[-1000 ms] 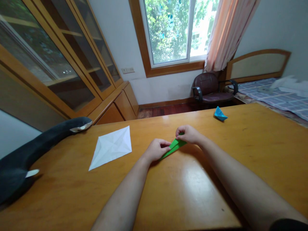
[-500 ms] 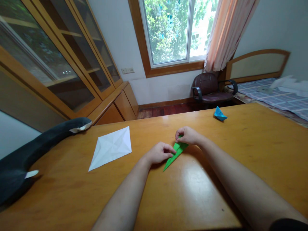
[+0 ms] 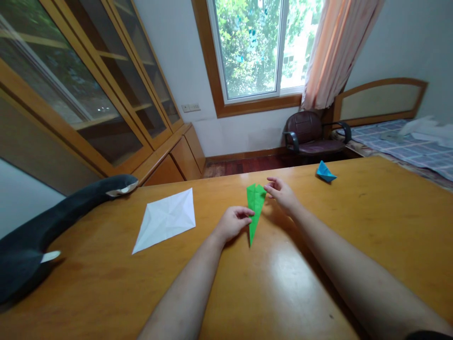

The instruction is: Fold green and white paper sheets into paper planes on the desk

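A green paper [image 3: 255, 208], folded into a long narrow kite shape, lies on the wooden table [image 3: 318, 264] with its sharp tip pointing toward me. My left hand [image 3: 231, 223] pinches its left edge near the middle. My right hand [image 3: 282, 193] hovers at the paper's wide far end, fingers apart, fingertips just beside the edge; whether they touch it I cannot tell.
A creased white paper square [image 3: 165, 219] lies to the left. A small blue folded paper boat [image 3: 324, 172] sits at the far right of the table. A dark plush toy [image 3: 53, 222] rests along the left edge. Beyond the table stand a chair [image 3: 308, 134], cabinets and a bed.
The green paper has been turned from a slanted lie to pointing almost straight at me. My right hand has let go of its far end and opened.
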`<control>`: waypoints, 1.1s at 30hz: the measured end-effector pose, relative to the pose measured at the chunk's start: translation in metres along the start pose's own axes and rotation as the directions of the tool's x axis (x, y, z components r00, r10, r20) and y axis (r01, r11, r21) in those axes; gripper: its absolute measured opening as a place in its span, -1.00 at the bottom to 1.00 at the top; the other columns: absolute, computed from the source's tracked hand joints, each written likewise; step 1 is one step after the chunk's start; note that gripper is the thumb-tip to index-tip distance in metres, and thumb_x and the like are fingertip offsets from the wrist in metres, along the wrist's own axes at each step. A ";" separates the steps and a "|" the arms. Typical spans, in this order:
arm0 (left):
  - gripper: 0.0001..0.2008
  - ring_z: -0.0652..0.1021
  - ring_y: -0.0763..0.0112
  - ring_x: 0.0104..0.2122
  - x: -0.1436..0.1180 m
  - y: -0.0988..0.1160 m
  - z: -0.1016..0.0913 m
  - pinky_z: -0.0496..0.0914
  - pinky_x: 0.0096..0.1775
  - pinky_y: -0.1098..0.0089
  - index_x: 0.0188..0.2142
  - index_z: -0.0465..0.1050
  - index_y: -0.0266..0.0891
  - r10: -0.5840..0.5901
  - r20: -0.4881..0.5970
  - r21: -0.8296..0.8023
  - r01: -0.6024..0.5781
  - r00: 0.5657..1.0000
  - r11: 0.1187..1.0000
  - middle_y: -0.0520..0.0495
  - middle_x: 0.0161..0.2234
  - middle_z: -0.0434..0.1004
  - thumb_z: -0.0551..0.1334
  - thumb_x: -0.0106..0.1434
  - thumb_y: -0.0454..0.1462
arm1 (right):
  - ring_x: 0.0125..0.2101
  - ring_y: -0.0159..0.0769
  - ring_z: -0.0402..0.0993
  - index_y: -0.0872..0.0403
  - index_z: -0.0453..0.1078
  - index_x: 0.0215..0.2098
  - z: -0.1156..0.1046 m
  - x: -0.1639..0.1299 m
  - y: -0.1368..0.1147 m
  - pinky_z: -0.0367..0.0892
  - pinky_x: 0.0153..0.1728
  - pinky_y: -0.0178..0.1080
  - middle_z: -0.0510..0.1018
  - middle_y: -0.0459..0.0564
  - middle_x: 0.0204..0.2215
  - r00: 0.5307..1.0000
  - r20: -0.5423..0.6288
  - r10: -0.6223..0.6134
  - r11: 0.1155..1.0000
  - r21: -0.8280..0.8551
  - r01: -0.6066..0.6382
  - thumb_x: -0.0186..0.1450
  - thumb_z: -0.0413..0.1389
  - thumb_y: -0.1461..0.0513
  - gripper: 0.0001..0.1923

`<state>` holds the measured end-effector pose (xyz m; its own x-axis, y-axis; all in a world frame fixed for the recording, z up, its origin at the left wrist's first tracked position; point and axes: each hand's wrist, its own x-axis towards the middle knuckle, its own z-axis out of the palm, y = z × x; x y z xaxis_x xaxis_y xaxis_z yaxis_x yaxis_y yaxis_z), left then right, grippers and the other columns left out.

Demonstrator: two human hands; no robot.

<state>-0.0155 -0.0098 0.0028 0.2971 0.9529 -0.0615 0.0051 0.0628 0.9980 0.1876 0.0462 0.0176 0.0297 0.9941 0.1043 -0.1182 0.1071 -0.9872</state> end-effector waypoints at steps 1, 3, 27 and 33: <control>-0.76 0.50 0.46 -0.44 0.002 0.000 0.000 0.37 -0.31 0.44 -0.37 0.60 -0.30 0.028 -0.055 -0.027 -0.029 0.998 0.999 -0.05 -0.42 0.60 0.39 -0.12 -0.35 | -0.43 -0.38 0.40 0.04 0.39 -0.23 0.003 -0.002 0.002 0.33 -0.45 -0.33 0.45 -0.12 -0.44 0.997 -0.011 0.071 0.997 0.021 -0.071 -0.04 0.34 0.05 -0.54; -0.77 0.49 0.47 -0.44 0.004 0.000 0.001 0.37 -0.31 0.45 -0.38 0.59 -0.30 0.074 -0.136 -0.050 -0.081 0.988 0.995 -0.03 -0.44 0.59 0.39 -0.13 -0.36 | -0.52 -0.43 0.36 0.07 0.38 -0.42 0.012 -0.008 0.006 0.26 -0.53 -0.36 0.44 -0.12 -0.52 0.975 0.064 0.214 0.975 0.051 -0.217 -0.09 0.36 0.06 -0.62; -0.80 0.52 0.49 -0.49 0.003 0.000 0.023 0.41 -0.35 0.47 -0.40 0.57 -0.33 -0.028 -0.097 0.003 0.028 0.995 1.000 -0.02 -0.47 0.60 0.30 -0.07 -0.52 | -0.65 -0.45 0.26 0.10 0.32 -0.63 0.046 -0.031 0.011 0.15 -0.60 -0.34 0.40 -0.19 -0.71 0.958 -0.028 0.284 0.926 0.266 -0.266 -0.20 0.26 0.26 -0.80; -0.77 0.50 0.52 -0.51 -0.001 -0.002 0.027 0.38 -0.39 0.50 -0.36 0.57 -0.33 -0.080 -0.044 0.058 0.082 0.996 0.995 -0.01 -0.48 0.58 0.28 -0.03 -0.53 | -0.64 -0.42 0.30 0.09 0.32 -0.59 0.039 -0.022 0.005 0.21 -0.59 -0.32 0.43 -0.17 -0.69 0.944 -0.113 0.310 0.914 0.310 -0.263 -0.16 0.32 0.24 -0.75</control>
<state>0.0101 -0.0190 0.0009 0.2538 0.9569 -0.1415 0.0853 0.1236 0.9887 0.1477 0.0251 0.0146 0.1037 0.9697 -0.2214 -0.4233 -0.1584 -0.8920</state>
